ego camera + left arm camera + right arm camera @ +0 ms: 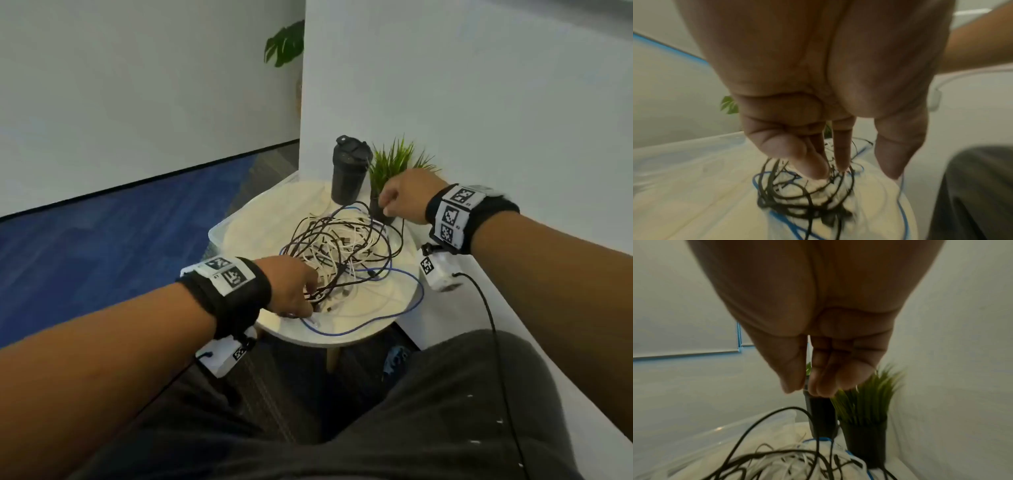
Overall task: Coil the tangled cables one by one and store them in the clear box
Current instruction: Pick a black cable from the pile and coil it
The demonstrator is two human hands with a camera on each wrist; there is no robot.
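Observation:
A tangle of black, white and blue cables (342, 250) lies on a small round white table (342, 341). My left hand (305, 298) reaches into the tangle's near left edge. Its fingers (813, 164) point almost straight down into the black loops (807, 199), with the thumb (894, 154) held apart. My right hand (385, 205) is raised at the back right and pinches the end of a black cable (401, 233) between thumb and fingertips (818, 386). The clear box (214, 236) stands on the table's far left, partly under the tangle.
A black shaker bottle (349, 171) and a potted grass plant (394, 164) stand at the table's back, right beside my right hand. A blue cable (416, 301) loops over the table's near right edge. White walls close in behind and to the right. My lap is below.

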